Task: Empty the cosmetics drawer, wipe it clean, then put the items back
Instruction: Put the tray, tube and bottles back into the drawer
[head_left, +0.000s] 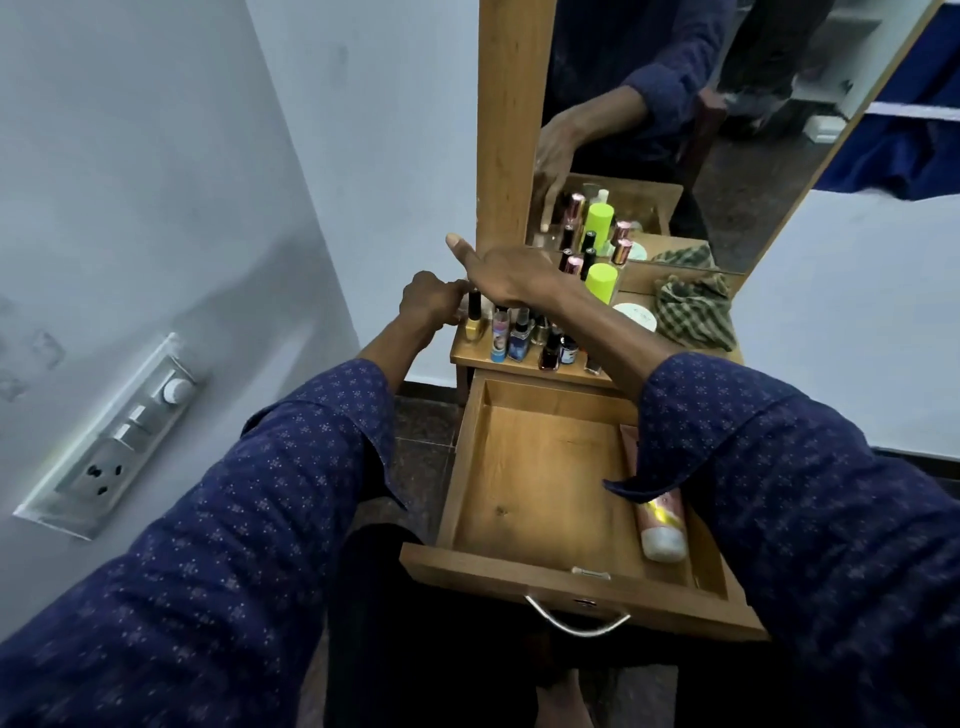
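The wooden drawer (519, 467) is pulled out, its floor bare except for a pink-and-white tube (662, 525) lying along the right wall. Several small cosmetic bottles (524, 338) stand crowded on the tabletop (470, 357) above it. My left hand (431, 301) pinches the black cap of a gold nail polish bottle (474, 325) at the table's left corner. My right hand (504, 275) reaches across above the bottles, thumb raised, fingers pointing down behind them; the mirror shows those fingers fairly straight.
A neon yellow bottle (601, 280), a white jar lid (635, 314) and a crumpled checked cloth (693, 312) sit further back. The mirror (727, 156) rises behind. A white wall with a switch panel (119, 431) stands on the left. The drawer handle (576, 621) faces me.
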